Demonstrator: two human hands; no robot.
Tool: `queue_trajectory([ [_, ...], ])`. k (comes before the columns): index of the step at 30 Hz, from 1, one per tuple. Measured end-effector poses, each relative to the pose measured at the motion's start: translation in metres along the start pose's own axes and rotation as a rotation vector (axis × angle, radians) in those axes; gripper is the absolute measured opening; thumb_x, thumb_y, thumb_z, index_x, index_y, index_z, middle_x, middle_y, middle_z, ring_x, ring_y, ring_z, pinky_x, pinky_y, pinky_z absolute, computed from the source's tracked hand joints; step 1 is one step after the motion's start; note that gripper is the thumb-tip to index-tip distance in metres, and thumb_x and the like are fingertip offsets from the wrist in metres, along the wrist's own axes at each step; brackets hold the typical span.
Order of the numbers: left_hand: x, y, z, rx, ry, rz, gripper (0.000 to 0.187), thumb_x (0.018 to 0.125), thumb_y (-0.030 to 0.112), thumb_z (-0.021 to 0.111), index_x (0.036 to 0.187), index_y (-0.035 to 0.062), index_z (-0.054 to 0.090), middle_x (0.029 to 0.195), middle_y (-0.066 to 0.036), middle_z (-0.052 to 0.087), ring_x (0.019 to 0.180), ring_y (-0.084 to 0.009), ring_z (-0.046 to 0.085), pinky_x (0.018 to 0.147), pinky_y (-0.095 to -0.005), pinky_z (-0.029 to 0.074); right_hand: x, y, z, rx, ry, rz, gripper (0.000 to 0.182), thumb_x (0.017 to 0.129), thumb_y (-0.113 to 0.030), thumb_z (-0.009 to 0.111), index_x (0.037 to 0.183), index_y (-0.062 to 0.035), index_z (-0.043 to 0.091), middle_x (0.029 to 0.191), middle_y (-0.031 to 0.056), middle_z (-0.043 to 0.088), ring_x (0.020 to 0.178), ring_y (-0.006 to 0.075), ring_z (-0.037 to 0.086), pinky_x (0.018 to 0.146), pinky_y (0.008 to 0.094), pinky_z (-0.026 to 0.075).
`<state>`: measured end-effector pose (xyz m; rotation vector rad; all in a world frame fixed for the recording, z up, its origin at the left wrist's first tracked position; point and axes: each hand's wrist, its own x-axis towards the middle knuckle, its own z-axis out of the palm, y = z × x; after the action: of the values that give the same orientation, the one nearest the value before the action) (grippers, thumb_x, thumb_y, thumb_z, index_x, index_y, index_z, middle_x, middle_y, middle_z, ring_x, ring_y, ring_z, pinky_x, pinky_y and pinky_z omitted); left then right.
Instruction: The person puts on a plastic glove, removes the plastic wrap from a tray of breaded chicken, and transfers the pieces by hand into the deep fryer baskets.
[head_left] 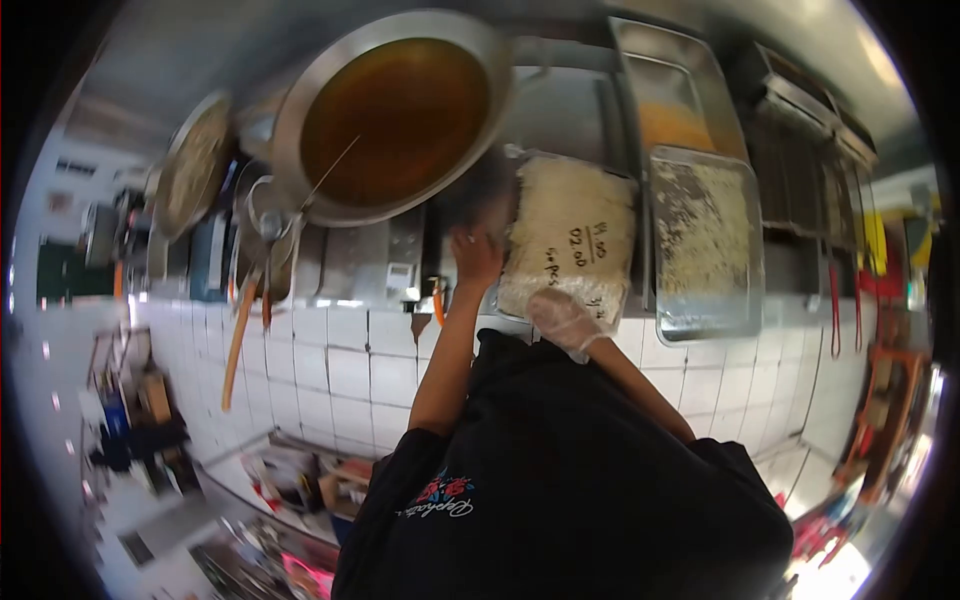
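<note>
A clear plastic bag of pale food with black handwriting (pixel 570 220) lies on the metal counter in front of me. My right hand (pixel 562 318), in a thin clear glove, rests on the bag's near edge; its fingers are blurred, and whether they grip the plastic cannot be made out. Just left of the bag, my bare left hand (pixel 476 256) reaches over the counter, its fingers too smeared to read. Beyond it stands a wide pan of brown liquid (pixel 400 120).
A metal tray with pale crumbs (pixel 705 230) sits right of the bag, with a deeper tray (pixel 675 80) behind it. Fryer baskets (pixel 800 170) stand at the far right. At the left, a wooden handle (pixel 238 350) sticks out past the counter edge.
</note>
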<state>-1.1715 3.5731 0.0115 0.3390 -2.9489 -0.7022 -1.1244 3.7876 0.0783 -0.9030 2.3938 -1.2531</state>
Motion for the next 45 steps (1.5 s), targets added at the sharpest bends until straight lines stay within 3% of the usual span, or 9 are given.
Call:
queue_trajectory([
  [1, 0.000, -0.003, 0.011, 0.083, 0.185, 0.103, 0.049, 0.084, 0.020, 0.056, 0.129, 0.0061, 0.042, 0.138, -0.023, 0.034, 0.126, -0.0473, 0.031, 0.100, -0.0559, 0.031, -0.015, -0.010, -0.010, -0.002, 0.034, 0.032, 0.013, 0.083, -0.017, 0.058, 0.093, -0.0088, 0.058, 0.089, 0.0131, 0.060, 0.082, 0.0300, 0.059, 0.074, 0.0393, 0.048],
  [4, -0.016, 0.018, -0.023, -0.336, -0.006, 0.142, 0.051, 0.082, 0.013, 0.058, 0.130, 0.0061, 0.042, 0.143, -0.025, 0.028, 0.134, -0.0431, 0.023, 0.107, -0.0526, 0.025, -0.061, -0.017, -0.026, 0.190, 0.019, 0.260, 0.011, 0.085, -0.016, 0.057, 0.093, -0.0099, 0.061, 0.086, 0.0122, 0.061, 0.080, 0.0279, 0.060, 0.076, 0.0366, 0.048],
  [6, -0.045, 0.027, -0.047, -0.397, 0.016, 0.169, 0.036, 0.086, 0.012, 0.055, 0.120, 0.0052, 0.049, 0.128, -0.025, 0.047, 0.123, -0.0378, 0.044, 0.100, -0.0468, 0.037, -0.091, -0.005, -0.019, 0.208, 0.152, 0.392, 0.012, 0.088, -0.014, 0.052, 0.092, -0.0109, 0.063, 0.082, 0.0092, 0.062, 0.077, 0.0234, 0.061, 0.075, 0.0337, 0.049],
  [10, -0.110, -0.025, -0.036, -1.144, -0.459, -0.485, 0.022, 0.090, 0.016, 0.047, 0.106, 0.0052, 0.058, 0.082, -0.005, 0.061, 0.070, -0.0177, 0.062, 0.066, -0.0299, 0.051, -0.142, 0.026, -0.001, 1.022, 0.266, 0.722, 0.011, 0.088, -0.012, 0.054, 0.088, -0.0060, 0.064, 0.079, 0.0039, 0.062, 0.072, 0.0108, 0.058, 0.069, 0.0261, 0.051],
  [16, -0.154, -0.024, -0.001, -1.846, -1.003, -1.210, 0.044, 0.091, 0.032, 0.045, 0.122, 0.0017, 0.053, 0.091, -0.008, 0.061, 0.083, -0.0184, 0.058, 0.069, -0.0275, 0.047, -0.133, 0.030, 0.043, 1.639, 0.386, 1.048, 0.029, 0.090, -0.029, 0.052, 0.107, -0.0047, 0.055, 0.072, -0.0003, 0.051, 0.057, 0.0088, 0.046, 0.048, 0.0203, 0.039],
  [18, -0.152, -0.012, 0.017, -1.882, -1.025, -1.273, 0.052, 0.092, 0.038, 0.044, 0.126, -0.0007, 0.050, 0.085, -0.008, 0.057, 0.080, -0.0183, 0.054, 0.069, -0.0267, 0.046, -0.130, 0.047, 0.064, 2.229, 0.290, 0.864, 0.035, 0.093, -0.036, 0.046, 0.107, -0.0041, 0.054, 0.067, -0.0023, 0.043, 0.053, 0.0082, 0.040, 0.044, 0.0196, 0.034],
  [20, -0.150, -0.007, 0.040, -2.159, -1.158, -1.436, 0.059, 0.091, 0.044, 0.044, 0.123, -0.0049, 0.049, 0.074, -0.006, 0.048, 0.072, -0.0160, 0.048, 0.062, -0.0251, 0.045, -0.118, 0.046, 0.074, 2.292, 0.309, 0.795, 0.040, 0.094, -0.040, 0.044, 0.105, -0.0027, 0.054, 0.065, -0.0024, 0.041, 0.050, 0.0081, 0.038, 0.041, 0.0196, 0.032],
  [25, -0.138, 0.018, 0.040, -2.347, -1.217, -1.462, 0.058, 0.090, 0.046, 0.046, 0.110, -0.0084, 0.049, 0.066, -0.001, 0.038, 0.063, -0.0116, 0.042, 0.048, -0.0202, 0.039, -0.102, 0.064, 0.085, 2.579, 0.307, 0.656, 0.060, 0.093, -0.054, 0.038, 0.096, 0.0045, 0.050, 0.059, -0.0011, 0.034, 0.043, 0.0087, 0.032, 0.034, 0.0208, 0.028],
  [45, -0.135, 0.017, 0.059, -2.365, -1.182, -1.273, 0.057, 0.083, 0.047, 0.054, 0.096, -0.0080, 0.045, 0.061, 0.001, 0.032, 0.048, -0.0080, 0.033, 0.037, -0.0182, 0.029, -0.101, 0.092, 0.082, 2.548, 0.296, 0.706, 0.049, 0.091, -0.051, 0.038, 0.081, -0.0032, 0.045, 0.057, -0.0023, 0.032, 0.044, 0.0088, 0.031, 0.035, 0.0220, 0.026],
])
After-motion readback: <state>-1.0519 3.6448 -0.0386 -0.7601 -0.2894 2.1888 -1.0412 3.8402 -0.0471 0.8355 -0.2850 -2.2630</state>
